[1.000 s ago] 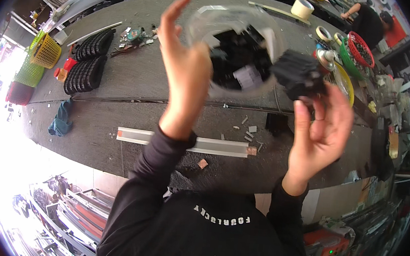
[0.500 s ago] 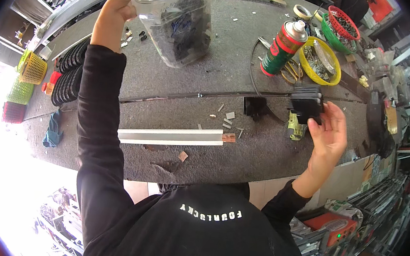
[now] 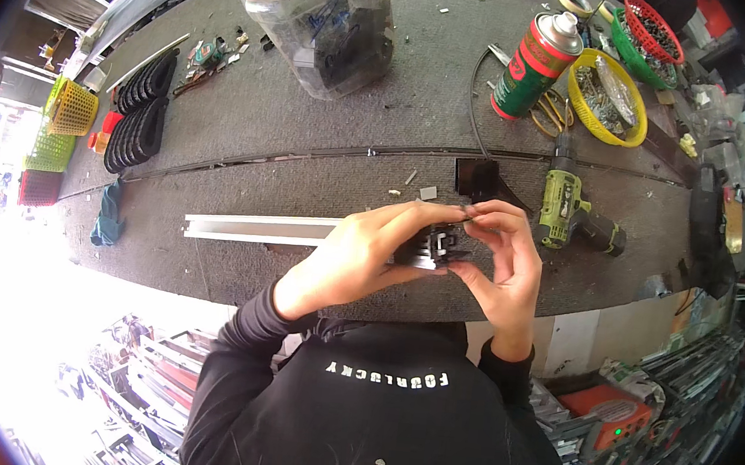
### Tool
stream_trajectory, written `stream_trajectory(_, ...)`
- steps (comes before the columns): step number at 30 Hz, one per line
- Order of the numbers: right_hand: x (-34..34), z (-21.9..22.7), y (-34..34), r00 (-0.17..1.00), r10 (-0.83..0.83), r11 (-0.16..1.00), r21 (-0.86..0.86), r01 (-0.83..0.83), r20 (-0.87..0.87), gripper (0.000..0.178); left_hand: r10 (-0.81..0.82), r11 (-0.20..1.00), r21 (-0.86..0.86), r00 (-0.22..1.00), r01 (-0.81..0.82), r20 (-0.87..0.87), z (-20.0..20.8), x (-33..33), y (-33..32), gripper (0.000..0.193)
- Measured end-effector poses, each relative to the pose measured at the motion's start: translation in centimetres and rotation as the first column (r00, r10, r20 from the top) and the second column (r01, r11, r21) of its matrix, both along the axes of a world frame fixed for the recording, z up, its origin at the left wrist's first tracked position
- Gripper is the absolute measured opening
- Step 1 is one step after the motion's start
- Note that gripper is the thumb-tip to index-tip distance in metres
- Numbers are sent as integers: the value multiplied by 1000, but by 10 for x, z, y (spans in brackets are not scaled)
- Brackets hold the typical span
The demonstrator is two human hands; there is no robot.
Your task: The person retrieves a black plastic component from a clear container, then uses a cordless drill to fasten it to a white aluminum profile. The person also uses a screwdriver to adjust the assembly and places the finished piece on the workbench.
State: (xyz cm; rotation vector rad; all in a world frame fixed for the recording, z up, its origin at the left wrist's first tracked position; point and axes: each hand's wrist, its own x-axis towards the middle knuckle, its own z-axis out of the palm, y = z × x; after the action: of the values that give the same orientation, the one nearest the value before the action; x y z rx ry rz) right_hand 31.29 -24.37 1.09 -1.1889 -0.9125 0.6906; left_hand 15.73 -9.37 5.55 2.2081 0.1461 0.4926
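A stack of black plastic pieces [image 3: 430, 248] is held above the near edge of the bench, between both hands. My left hand [image 3: 362, 248] wraps round its left side, with fingers over the top and thumb below. Closed on the right side of the stack is my right hand [image 3: 509, 267], its fingertips meeting the left ones at the top. The pieces are partly hidden by the fingers. A long white and grey metal profile [image 3: 253, 228] lies on the bench, its right end covered by my left hand. Just beyond the hands sits a black square bracket-like part [image 3: 476, 178].
A clear plastic jar [image 3: 319, 37] with black parts stands at the far middle. To the right are a green cordless drill [image 3: 561, 205], a red and green spray can [image 3: 536, 65] and a yellow basket [image 3: 632, 131] of small hardware. Black ribbed parts [image 3: 135, 136] and a teal cloth [image 3: 108, 214] lie left.
My left hand has let go of the jar's rim and come back to the stack. My right hand has brought the black pieces left and nearer, uncovering the drill.
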Motion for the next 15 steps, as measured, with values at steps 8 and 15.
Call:
stream_trajectory(8,13,26,-30,877,238,814,-407,-414,-417,37,44,910,414,998,-21,-47,-21,-19,-34,59)
stream_trajectory(15,21,9,-32,506,427,495,-275,-824,-749,30,-26,848,527,998,52,-56,-21,-18,-64,50)
